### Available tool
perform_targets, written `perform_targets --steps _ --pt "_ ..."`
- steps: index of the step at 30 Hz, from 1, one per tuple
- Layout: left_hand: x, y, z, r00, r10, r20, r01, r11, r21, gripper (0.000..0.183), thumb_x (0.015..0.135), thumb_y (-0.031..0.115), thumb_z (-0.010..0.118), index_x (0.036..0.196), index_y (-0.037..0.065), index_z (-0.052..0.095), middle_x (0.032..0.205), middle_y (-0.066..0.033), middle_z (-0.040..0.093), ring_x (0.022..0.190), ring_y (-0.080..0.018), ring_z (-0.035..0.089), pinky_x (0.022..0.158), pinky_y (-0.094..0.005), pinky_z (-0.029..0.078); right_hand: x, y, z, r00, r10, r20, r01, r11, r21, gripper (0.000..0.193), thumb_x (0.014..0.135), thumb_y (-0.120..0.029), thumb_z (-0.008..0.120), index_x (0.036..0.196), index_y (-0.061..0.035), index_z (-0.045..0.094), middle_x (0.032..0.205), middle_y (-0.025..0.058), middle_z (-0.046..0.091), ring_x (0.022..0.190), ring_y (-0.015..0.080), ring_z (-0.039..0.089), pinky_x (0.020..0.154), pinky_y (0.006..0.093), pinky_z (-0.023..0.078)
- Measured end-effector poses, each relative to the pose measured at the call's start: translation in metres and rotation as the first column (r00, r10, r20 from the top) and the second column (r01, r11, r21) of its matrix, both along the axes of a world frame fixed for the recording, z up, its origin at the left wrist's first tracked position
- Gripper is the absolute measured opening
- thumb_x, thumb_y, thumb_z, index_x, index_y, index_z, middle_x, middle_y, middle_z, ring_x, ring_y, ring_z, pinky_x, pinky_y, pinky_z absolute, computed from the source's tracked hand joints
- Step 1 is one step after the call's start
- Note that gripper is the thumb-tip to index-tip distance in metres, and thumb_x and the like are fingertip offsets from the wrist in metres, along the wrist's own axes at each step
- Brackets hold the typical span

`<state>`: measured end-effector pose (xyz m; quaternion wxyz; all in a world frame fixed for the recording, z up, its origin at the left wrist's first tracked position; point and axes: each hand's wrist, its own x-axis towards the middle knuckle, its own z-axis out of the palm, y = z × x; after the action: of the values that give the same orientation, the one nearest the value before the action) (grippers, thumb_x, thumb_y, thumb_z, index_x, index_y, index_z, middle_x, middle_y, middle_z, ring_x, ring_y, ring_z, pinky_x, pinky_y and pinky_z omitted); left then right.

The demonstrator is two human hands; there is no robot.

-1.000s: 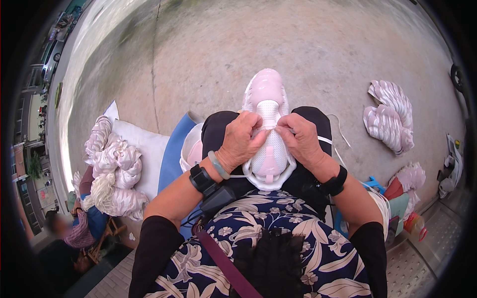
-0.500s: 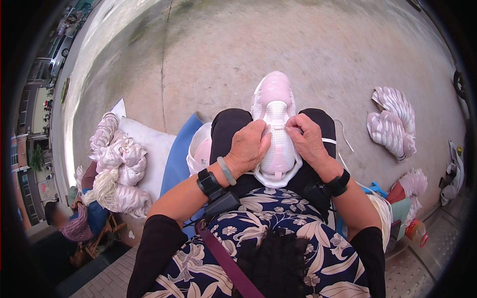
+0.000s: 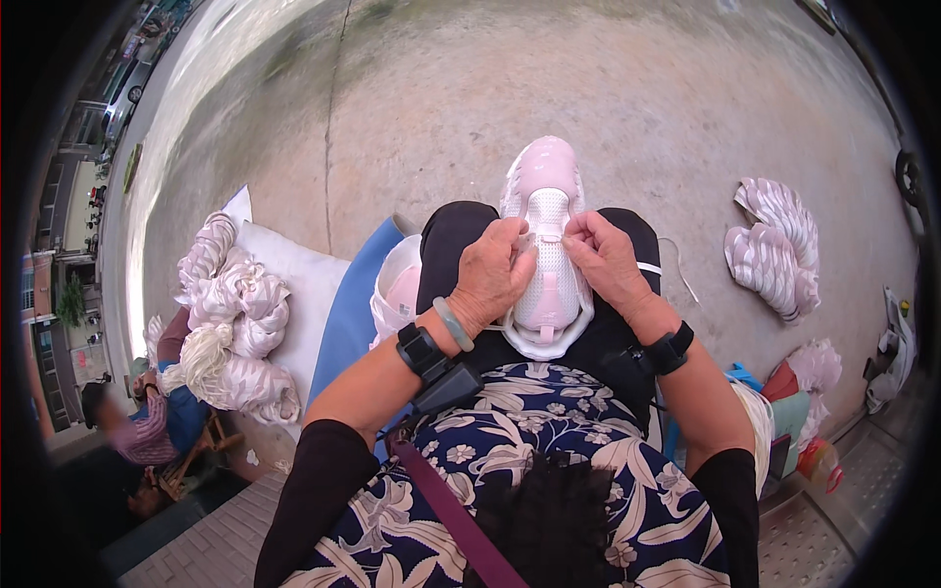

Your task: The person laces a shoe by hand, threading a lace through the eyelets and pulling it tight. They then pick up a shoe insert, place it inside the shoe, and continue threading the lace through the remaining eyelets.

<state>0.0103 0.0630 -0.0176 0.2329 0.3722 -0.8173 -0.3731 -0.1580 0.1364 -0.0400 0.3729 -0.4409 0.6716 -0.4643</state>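
A pink-and-white sneaker [image 3: 551,284] lies lengthwise between my knees, toe pointing away and its white mesh tongue facing up. My left hand [image 3: 493,269] pinches at the left edge of the lacing opening, fingertips against the tongue. Opposite it, my right hand [image 3: 610,257] has thumb and forefinger pressed together at the right edge. A short thin strand crosses the tongue between the fingertips; what exactly each pinch holds is hidden. A white lace [image 3: 649,268] lies over my right knee, and a thin white loop shows beyond it.
Bundled pink-and-white shoe parts [image 3: 240,304] rest on a white sheet [image 3: 289,255] at left, beside a blue panel [image 3: 353,284] and another pink-and-white shoe piece [image 3: 395,289]. More stacked parts [image 3: 774,250] lie on the concrete at right. A seated person [image 3: 147,426] is at far left.
Both hands have shifted slightly toward the shoe's toe, and the right fingertips have come closer to the left ones over the tongue. The shoe stays between my knees.
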Motion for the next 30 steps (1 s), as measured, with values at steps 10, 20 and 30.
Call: perform_targets --steps 10,20,30 --pt "-0.005 -0.009 -0.001 0.988 -0.115 -0.108 0.103 0.989 -0.109 0.015 0.075 0.003 0.064 0.089 0.001 0.060 0.079 -0.0119 0.056 0.067 -0.0246 0.057 0.060 -0.0318 0.046 0.009 -0.006 -0.005 0.996 0.020 -0.088 -0.026 0.997 -0.066 0.009 0.076 -0.010 0.061 0.082 -0.0024 0.061 0.075 0.0104 0.060 0.070 0.0204 0.058 0.065 0.0301 0.045" --pt "-0.012 -0.012 -0.005 0.983 -0.138 -0.119 0.113 0.974 -0.194 0.009 0.078 0.002 0.061 0.084 0.001 0.054 0.076 -0.0143 0.053 0.066 -0.0286 0.055 0.058 -0.0332 0.044 -0.003 -0.013 0.002 0.991 0.131 0.018 -0.131 0.991 0.037 0.012 0.076 -0.013 0.063 0.080 -0.0017 0.061 0.071 0.0090 0.059 0.067 0.0179 0.056 0.064 0.0296 0.045" --pt "0.068 -0.059 0.011 0.938 0.286 -0.197 -0.262 0.955 0.140 0.017 0.091 0.011 0.049 0.076 0.003 0.049 0.059 -0.0030 0.051 0.052 -0.0096 0.049 0.047 -0.0253 0.039 -0.026 0.006 0.024 0.956 0.265 -0.124 -0.251 0.961 0.121 0.022 0.072 -0.007 0.057 0.094 -0.0013 0.059 0.086 0.0157 0.060 0.079 0.0281 0.058 0.075 0.0342 0.046"
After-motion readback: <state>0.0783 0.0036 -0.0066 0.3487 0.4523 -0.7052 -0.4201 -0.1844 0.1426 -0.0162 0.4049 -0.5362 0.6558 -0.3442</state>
